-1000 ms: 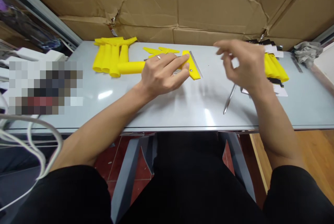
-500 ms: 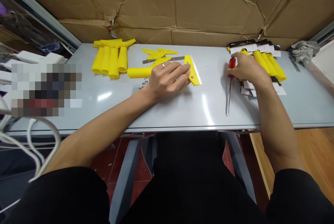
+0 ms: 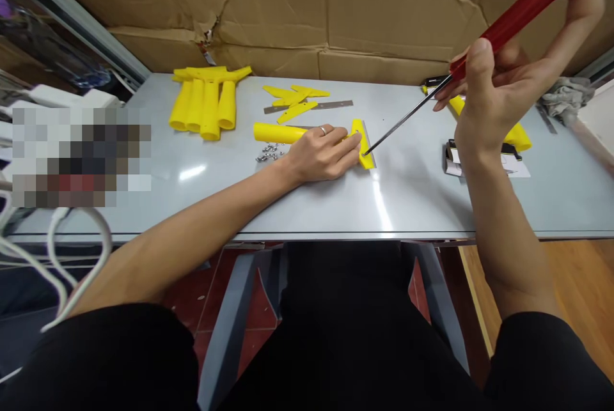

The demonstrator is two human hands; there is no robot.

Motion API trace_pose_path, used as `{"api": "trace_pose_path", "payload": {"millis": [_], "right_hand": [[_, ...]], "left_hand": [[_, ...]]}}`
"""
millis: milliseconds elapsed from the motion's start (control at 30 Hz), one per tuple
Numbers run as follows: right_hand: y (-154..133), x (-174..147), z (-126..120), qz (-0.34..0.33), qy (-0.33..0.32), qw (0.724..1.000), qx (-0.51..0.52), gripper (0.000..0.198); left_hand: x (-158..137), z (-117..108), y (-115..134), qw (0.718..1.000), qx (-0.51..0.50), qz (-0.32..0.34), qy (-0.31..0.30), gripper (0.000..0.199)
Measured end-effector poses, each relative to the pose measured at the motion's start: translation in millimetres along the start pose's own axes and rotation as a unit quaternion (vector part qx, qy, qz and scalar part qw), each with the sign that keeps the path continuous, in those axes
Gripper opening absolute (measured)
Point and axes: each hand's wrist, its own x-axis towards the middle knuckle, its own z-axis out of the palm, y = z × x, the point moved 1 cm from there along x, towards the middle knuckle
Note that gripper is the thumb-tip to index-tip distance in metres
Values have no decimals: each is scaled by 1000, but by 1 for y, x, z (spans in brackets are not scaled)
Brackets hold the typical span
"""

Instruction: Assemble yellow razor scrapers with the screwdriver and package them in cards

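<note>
My left hand [image 3: 322, 154] is closed around a yellow scraper [image 3: 277, 133], pressing it down on the grey table. The scraper's handle points left and its head, with a metal blade along the edge, faces right. Raised at the right, my right hand [image 3: 503, 91] grips a red-handled screwdriver [image 3: 520, 5]. The screwdriver slants down to the left, its tip at the lower screw spot of the scraper head. Small loose screws [image 3: 269, 153] lie beside my left hand. Behind it are yellow plastic strips [image 3: 297, 112] and a thin metal blade [image 3: 336, 105].
Several yellow scraper handles [image 3: 209, 107] stand together at the back left. Packaged yellow scrapers with black and white cards [image 3: 515, 167] lie at the right, partly behind my right arm. A grey cloth [image 3: 566, 94] sits at the far right. Cardboard [image 3: 273, 21] lines the back.
My right hand has lifted the screwdriver off the table and brought its tip to the scraper head. My left hand and the scraper have shifted slightly right and toward me.
</note>
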Motion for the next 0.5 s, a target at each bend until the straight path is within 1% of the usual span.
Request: {"api": "trace_pose_path", "payload": {"millis": [67,133,233,333,433,467,500], "right_hand": [[16,-1,0,-8,-23,1000,5,69],[30,0,-2,-27,-30,999,13,68],[38,-1,-5,-45,-46,997,41,69],[29,-4,-4,-41,-59,996,43,66],[5,-4,1,-40,-82,996,-15,65],[-4,-2,4,-18,-95,995,-39,66],[-13,2,8,27,-104,993,-56,71]], "left_hand": [[1,-1,0,1000,8,8,7,26],[3,-3,0,1000,19,17,18,26],[5,-4,1,999,22,24,18,27],[4,-2,1,999,17,32,11,28],[2,-1,2,999,12,32,0,28],[2,0,3,999,11,30,-4,27],[2,0,3,1000,9,24,-7,26]]}}
